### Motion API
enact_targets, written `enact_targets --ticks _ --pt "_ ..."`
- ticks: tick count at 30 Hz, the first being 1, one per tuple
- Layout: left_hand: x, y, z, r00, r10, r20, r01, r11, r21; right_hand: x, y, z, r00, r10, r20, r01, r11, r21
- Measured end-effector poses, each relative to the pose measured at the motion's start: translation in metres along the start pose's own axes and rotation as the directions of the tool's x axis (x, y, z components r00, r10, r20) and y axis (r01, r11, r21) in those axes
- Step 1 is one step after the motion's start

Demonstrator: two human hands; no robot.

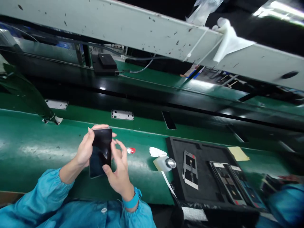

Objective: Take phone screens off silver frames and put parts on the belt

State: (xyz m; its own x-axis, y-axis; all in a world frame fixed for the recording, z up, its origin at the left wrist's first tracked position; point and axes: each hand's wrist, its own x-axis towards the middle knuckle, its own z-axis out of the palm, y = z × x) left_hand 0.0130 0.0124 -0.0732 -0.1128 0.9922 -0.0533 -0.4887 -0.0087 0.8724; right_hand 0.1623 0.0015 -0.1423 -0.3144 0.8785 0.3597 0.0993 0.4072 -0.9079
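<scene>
A dark phone (101,152) with a glossy black face is held above the green bench, tilted slightly. My left hand (86,147) grips its upper left edge, with the thumb along the side and fingers behind the top. On the right edge, my right hand (120,169) holds it with the thumb on the lower face and fingers curled near the side. Right of my hands lie a small red and white piece (131,150), a white crumpled strip (158,152) and a bottle with a metal cap (163,163).
A black foam tray (204,147) at the right holds several phone parts. White phone frames (123,115) and a dark panel (169,120) lie behind. A green post (35,95) stands left; a grey beam (142,28) crosses above. A blue sleeve (287,202) shows far right.
</scene>
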Motion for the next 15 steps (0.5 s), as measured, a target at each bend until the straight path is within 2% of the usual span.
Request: enact_targets --ticks 2,3,6,8,10,12,15 --pt "-0.002 0.0 0.001 0.997 -0.046 0.064 0.046 0.999 0.0 0.009 -0.005 -0.004 0.991 0.087 -0.104 -0.076 0.992 0.1" --pt "-0.004 0.0 0.002 0.994 -0.057 0.094 0.056 0.998 0.009 0.015 -0.007 -0.006 0.982 0.158 -0.107 -0.14 0.977 0.16" --pt "-0.01 -0.005 0.007 0.989 -0.055 0.14 0.048 0.997 0.053 0.026 -0.01 -0.013 0.932 0.363 0.026 -0.356 0.894 0.273" --pt "-0.016 -0.011 0.009 0.987 -0.053 0.153 0.042 0.997 0.072 0.024 -0.009 -0.015 0.899 0.435 0.042 -0.425 0.849 0.313" --pt "-0.021 -0.017 0.008 0.98 -0.066 0.186 0.053 0.996 0.077 0.018 -0.003 -0.018 0.892 0.451 0.017 -0.428 0.832 0.352" --pt "-0.025 -0.021 0.008 0.978 -0.058 0.201 0.03 0.99 0.139 0.015 0.004 -0.021 0.903 0.427 0.044 -0.414 0.84 0.35" --pt "-0.027 -0.022 0.01 0.984 0.064 0.166 -0.118 0.933 0.34 0.02 0.007 -0.023 0.936 0.347 0.062 -0.35 0.893 0.282"
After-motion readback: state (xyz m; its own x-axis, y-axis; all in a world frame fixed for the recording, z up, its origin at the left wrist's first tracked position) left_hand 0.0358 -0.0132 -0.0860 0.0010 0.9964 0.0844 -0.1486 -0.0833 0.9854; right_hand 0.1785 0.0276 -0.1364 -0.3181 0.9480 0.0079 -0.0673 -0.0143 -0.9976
